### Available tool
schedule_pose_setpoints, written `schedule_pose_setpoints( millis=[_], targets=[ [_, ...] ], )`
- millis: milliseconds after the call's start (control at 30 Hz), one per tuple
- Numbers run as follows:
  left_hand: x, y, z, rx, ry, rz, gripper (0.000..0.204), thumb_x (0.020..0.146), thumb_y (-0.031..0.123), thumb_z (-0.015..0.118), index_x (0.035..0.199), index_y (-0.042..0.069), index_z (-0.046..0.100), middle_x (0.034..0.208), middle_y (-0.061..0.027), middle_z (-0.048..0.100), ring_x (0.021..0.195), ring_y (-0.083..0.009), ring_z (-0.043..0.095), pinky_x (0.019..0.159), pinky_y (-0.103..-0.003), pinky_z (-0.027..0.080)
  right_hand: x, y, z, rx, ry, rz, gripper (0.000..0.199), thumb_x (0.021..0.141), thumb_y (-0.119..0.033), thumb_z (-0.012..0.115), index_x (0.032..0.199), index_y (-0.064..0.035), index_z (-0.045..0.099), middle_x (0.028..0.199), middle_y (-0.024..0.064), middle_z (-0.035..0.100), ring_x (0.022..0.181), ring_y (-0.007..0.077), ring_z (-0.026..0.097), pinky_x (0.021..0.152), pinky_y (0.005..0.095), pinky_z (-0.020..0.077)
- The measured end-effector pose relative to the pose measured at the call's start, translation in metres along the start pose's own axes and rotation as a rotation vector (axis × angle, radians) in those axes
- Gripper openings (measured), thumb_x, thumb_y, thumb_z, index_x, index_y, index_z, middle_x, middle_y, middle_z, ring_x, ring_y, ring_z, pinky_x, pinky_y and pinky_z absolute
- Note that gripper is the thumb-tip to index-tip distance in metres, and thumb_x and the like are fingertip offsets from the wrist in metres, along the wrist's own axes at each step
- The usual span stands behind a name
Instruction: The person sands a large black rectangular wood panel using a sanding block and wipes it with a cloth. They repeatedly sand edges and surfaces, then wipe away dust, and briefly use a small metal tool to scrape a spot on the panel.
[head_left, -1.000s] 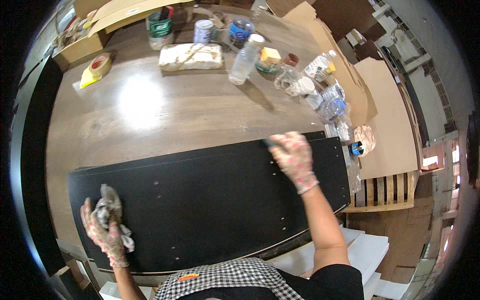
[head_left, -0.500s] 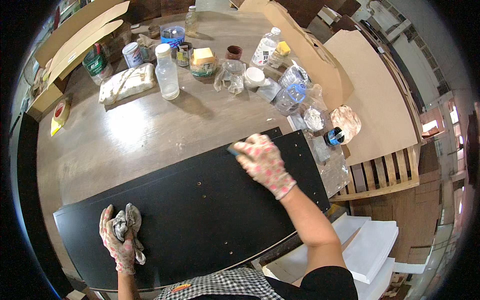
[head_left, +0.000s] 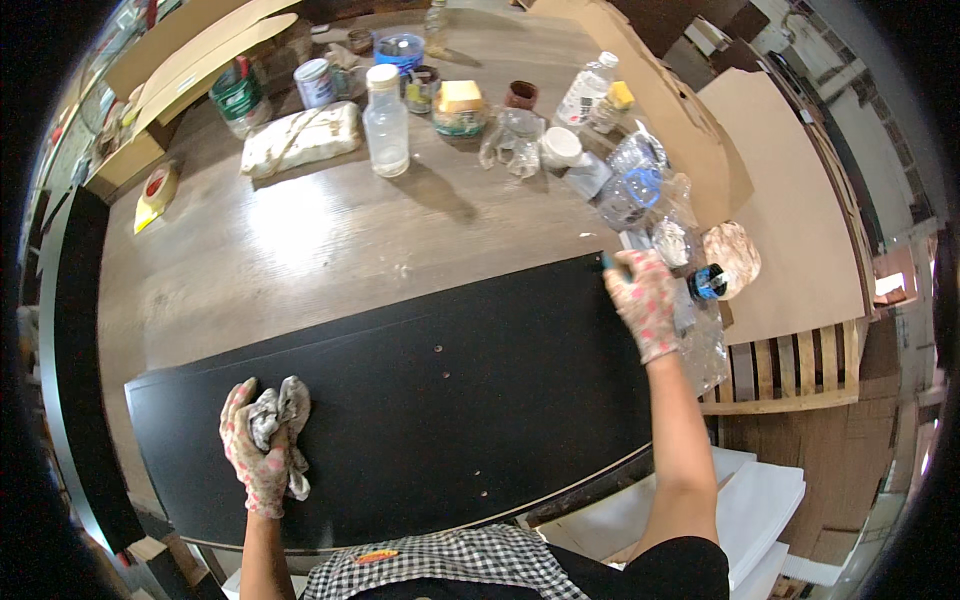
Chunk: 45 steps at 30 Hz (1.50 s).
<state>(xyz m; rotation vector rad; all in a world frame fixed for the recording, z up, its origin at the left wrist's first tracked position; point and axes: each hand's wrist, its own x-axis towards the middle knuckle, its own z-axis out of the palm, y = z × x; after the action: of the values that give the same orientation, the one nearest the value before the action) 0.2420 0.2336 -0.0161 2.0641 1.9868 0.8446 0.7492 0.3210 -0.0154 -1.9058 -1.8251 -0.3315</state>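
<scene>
A long black panel [head_left: 430, 400] lies flat across the near part of a wooden table [head_left: 300, 250]. My left hand [head_left: 255, 450], in a patterned glove, is closed on a crumpled grey rag [head_left: 285, 420] and presses it on the panel's left end. My right hand [head_left: 645, 300], also gloved, rests at the panel's far right corner with its fingers curled over the edge, next to crumpled clear plastic [head_left: 680, 250].
Far side of the table: a clear plastic bottle [head_left: 386, 120], jars and tins [head_left: 315, 82], a white wrapped bundle [head_left: 300, 140], a tape roll [head_left: 158, 185], several empty bottles [head_left: 630, 180]. Cardboard sheets [head_left: 770, 200] lie right, a wooden pallet [head_left: 790, 370] below them.
My right hand slid from the panel's far edge out to its far right corner. The left hand with the rag moved slightly along the panel's left end. The view shifted.
</scene>
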Motion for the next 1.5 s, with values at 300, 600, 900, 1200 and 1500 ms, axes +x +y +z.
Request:
schedule_pose_setpoints(
  millis=[300,600,900,1200,1500],
  targets=[
    [0.001,0.002,-0.005,-0.089,-0.016,0.0,0.039,0.067,0.009,0.072,0.105,0.005,0.065,0.122,-0.0102,0.063,0.123,-0.0324,0.052,0.106,-0.045,0.037,0.0,-0.229,0.023,0.711,-0.12,-0.51,0.028,0.076,-0.018,0.074,0.102,-0.0104,0.068,0.098,0.0114,0.062,0.099,0.0298,0.059,0.089,0.0413,0.0488],
    [-0.001,-0.024,-0.013,-0.299,-0.123,0.17,0.034,0.067,0.014,0.075,0.1,0.009,0.065,0.108,-0.0084,0.067,0.106,-0.0319,0.061,0.094,-0.045,0.044,-0.007,-0.159,0.022,0.518,-0.366,-0.227,0.027,0.071,-0.012,0.077,0.097,-0.0081,0.071,0.098,0.0082,0.065,0.094,0.0285,0.06,0.083,0.0388,0.0488],
    [-0.049,-0.142,-0.076,-0.259,0.014,-0.156,0.038,0.062,0.018,0.077,0.096,0.008,0.065,0.094,-0.0107,0.065,0.091,-0.0326,0.06,0.084,-0.042,0.047,0.004,-0.424,0.099,0.755,-0.546,-0.617,0.024,0.074,-0.019,0.076,0.097,-0.0134,0.072,0.099,0.0088,0.065,0.097,0.0279,0.059,0.086,0.0391,0.0484],
    [-0.061,-0.174,-0.091,-0.276,0.064,-0.122,0.043,0.06,0.023,0.079,0.096,0.007,0.064,0.092,-0.0109,0.065,0.087,-0.0324,0.061,0.079,-0.042,0.047,-0.014,-0.662,0.17,1.005,-0.527,-0.83,0.025,0.075,-0.016,0.075,0.099,-0.0128,0.072,0.094,0.0105,0.063,0.094,0.0296,0.058,0.084,0.041,0.0486],
    [-0.066,-0.176,-0.079,-0.125,0.213,-0.204,0.037,0.067,0.016,0.076,0.1,0.006,0.063,0.095,-0.0128,0.063,0.089,-0.0334,0.06,0.082,-0.043,0.046,0.015,-0.458,0.125,0.878,-0.679,-0.748,0.031,0.074,-0.013,0.076,0.105,-0.014,0.071,0.102,0.0077,0.065,0.103,0.0271,0.059,0.092,0.0396,0.0481]
  ],
)
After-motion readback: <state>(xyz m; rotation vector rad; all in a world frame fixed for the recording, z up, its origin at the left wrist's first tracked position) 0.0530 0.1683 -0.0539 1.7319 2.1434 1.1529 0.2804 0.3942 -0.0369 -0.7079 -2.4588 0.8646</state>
